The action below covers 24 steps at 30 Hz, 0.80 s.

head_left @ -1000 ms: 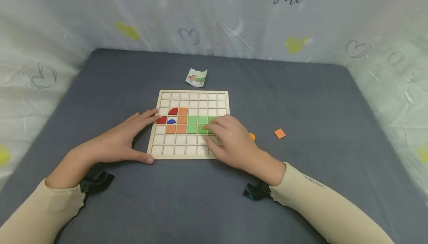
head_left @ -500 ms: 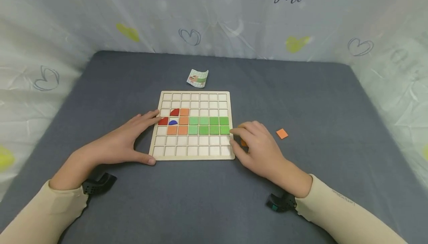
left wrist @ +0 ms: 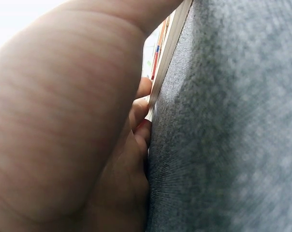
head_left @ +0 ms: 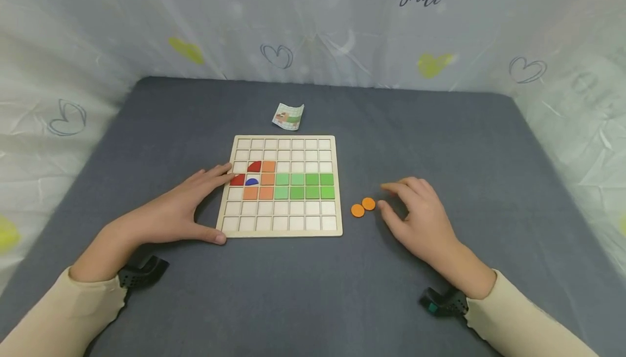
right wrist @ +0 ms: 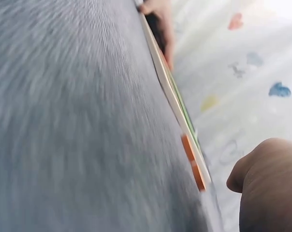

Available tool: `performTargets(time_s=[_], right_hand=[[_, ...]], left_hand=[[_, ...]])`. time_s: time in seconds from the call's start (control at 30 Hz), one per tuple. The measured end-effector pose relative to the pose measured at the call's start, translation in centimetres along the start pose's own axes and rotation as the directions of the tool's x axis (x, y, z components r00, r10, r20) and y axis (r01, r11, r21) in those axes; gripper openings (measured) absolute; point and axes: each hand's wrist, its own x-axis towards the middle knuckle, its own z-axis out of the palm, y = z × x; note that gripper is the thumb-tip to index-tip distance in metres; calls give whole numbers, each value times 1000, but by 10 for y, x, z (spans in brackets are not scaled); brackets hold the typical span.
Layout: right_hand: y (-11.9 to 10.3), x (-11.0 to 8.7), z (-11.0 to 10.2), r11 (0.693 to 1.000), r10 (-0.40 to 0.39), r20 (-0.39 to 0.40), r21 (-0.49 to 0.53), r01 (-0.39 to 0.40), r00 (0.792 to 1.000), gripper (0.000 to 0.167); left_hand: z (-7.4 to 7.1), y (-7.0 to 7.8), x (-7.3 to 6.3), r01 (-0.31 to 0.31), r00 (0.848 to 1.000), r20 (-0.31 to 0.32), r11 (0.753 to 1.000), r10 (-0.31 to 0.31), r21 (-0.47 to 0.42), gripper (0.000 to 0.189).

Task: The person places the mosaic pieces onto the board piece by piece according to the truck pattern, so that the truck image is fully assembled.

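A wooden grid board point(head_left: 287, 233) lies on the table with coloured tiles in its cells. Red pieces, a blue half-round and orange squares sit at left, with green squares point(head_left: 319, 186) to their right. My left hand point(head_left: 168, 207) rests along the board's left edge, its fingers and thumb spread, the thumb at the near corner. My right hand point(head_left: 423, 221) hovers low over the cloth right of the board, fingers loosely bent and thumb apart. Just left of its fingertips lie two orange discs point(head_left: 357, 211). The spot where a loose orange square lay is hidden by this hand.
A small printed card point(head_left: 288, 117) with a curled edge lies beyond the board. Dark grey cloth point(head_left: 293, 292) covers the table, and a pale curtain point(head_left: 313, 20) hangs behind it and at both sides.
My right hand has moved right, off the green tiles and past the orange discs, uncovering both. It now covers where the orange square lay. My left hand has stayed at the board's edge.
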Motion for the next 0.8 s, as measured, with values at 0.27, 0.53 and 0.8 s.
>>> performTargets(time_s=[0.27,0.53,0.8], right_hand=[[17,-9,-13,990,130,15,-54,-129,991,35],[22,-17,-21,969,229,39,-107,-224,973,37],[24,-20,-24,959,265,56,-121,-257,963,27]], left_hand=[[-1,0,0,2,1000,4,1000,-2,-8,131],[-5,3,-1,-6,1000,19,1000,6,1,133],[-1,1,1,-3,1000,8,1000,3,9,131]])
